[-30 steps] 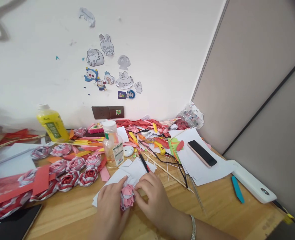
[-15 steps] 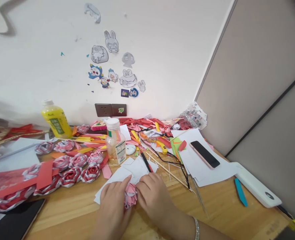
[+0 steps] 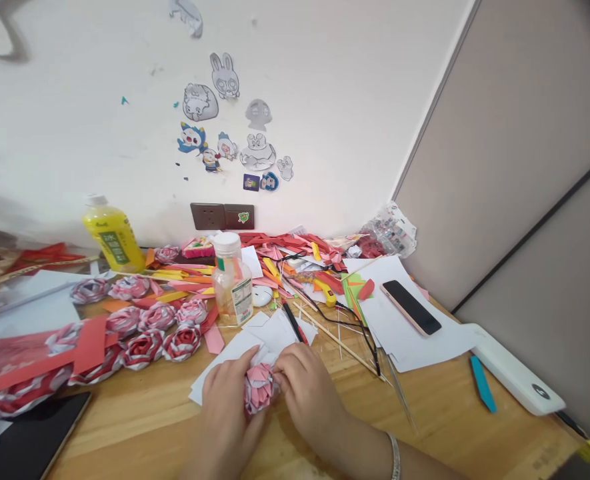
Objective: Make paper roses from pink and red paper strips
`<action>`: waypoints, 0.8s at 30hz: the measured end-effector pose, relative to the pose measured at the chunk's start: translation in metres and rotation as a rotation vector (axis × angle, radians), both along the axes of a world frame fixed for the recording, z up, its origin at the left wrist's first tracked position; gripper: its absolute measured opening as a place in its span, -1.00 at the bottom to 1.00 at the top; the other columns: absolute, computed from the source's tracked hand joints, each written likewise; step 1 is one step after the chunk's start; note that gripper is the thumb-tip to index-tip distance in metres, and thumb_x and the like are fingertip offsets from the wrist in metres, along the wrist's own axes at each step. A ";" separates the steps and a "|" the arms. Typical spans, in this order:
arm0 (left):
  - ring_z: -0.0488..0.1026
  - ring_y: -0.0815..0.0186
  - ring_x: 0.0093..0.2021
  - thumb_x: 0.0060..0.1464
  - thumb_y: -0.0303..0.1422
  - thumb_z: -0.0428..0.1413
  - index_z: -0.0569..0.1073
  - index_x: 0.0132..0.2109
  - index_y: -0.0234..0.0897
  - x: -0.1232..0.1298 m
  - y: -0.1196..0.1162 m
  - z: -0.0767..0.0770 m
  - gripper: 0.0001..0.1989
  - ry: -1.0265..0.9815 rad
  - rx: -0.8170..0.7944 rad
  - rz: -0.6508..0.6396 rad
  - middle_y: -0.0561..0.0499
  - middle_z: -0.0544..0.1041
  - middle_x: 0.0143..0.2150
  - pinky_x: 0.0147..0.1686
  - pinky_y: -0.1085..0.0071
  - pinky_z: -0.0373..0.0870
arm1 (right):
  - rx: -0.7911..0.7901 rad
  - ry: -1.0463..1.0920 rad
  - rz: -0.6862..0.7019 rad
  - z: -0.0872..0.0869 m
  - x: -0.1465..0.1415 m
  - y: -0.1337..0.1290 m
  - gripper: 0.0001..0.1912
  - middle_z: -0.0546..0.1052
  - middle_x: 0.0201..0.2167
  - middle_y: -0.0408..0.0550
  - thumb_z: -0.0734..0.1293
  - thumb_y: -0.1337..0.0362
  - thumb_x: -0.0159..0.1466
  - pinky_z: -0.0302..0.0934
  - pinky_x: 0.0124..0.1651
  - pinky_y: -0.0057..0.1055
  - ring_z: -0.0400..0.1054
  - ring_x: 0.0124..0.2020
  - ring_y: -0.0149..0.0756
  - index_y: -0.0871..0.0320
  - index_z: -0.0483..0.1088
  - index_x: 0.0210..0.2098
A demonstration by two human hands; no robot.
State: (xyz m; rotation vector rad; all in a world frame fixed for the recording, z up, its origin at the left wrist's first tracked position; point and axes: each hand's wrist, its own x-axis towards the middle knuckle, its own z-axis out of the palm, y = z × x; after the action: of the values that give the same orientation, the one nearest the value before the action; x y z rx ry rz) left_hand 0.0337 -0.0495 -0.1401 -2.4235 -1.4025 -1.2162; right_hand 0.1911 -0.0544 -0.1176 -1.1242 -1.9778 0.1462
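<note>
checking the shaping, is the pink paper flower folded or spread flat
Folded: the paper flower in the left hand shows creased, layered petals and a rounded form.

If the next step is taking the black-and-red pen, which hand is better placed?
Probably the right hand: it is nearer the pen and only at the edge of the paper flower, while the left hand cups its other side.
</note>
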 end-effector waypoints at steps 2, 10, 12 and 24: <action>0.42 0.10 -0.20 0.05 -0.32 0.02 0.20 0.10 -0.28 0.001 0.000 0.002 -0.55 -0.028 0.000 -0.010 -0.13 0.47 -0.16 -0.23 0.22 0.32 | -0.047 0.054 0.041 0.001 0.001 0.000 -0.80 0.39 -0.40 -0.06 0.10 0.41 0.32 0.13 -0.30 -0.38 0.25 -0.35 -0.29 0.17 0.26 -0.41; 0.43 0.08 -0.19 0.09 -0.22 0.01 0.19 0.11 -0.29 0.003 0.001 0.001 -0.53 -0.050 -0.047 0.006 -0.16 0.48 -0.15 -0.24 0.19 0.35 | -0.071 0.189 0.131 0.013 0.008 0.001 -0.85 0.39 -0.36 -0.07 0.15 0.31 0.33 0.15 -0.23 -0.39 0.26 -0.29 -0.32 0.16 0.31 -0.33; 0.42 0.09 -0.19 0.07 -0.28 0.02 0.17 0.12 -0.27 0.003 0.000 0.002 -0.53 -0.031 -0.066 -0.023 -0.13 0.48 -0.14 -0.22 0.18 0.34 | 0.006 0.106 0.163 0.017 0.011 0.001 -0.84 0.40 -0.34 -0.06 0.16 0.29 0.34 0.13 -0.19 -0.35 0.26 -0.27 -0.30 0.15 0.34 -0.31; 0.39 0.16 -0.23 -0.04 -0.48 0.02 0.14 0.12 -0.26 0.003 -0.002 0.012 -0.47 0.068 -0.091 -0.174 -0.05 0.47 -0.18 -0.18 0.21 0.26 | 0.071 -0.153 0.278 0.029 0.022 0.006 -0.83 0.45 -0.34 -0.09 0.17 0.33 0.33 0.11 -0.21 -0.33 0.21 -0.31 -0.32 0.14 0.37 -0.33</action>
State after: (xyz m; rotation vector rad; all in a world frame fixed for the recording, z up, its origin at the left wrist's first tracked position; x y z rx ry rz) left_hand 0.0364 -0.0516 -0.1281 -2.6704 -1.2781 -1.1131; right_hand 0.2133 -0.0484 -0.0882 -0.8321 -2.2523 0.1368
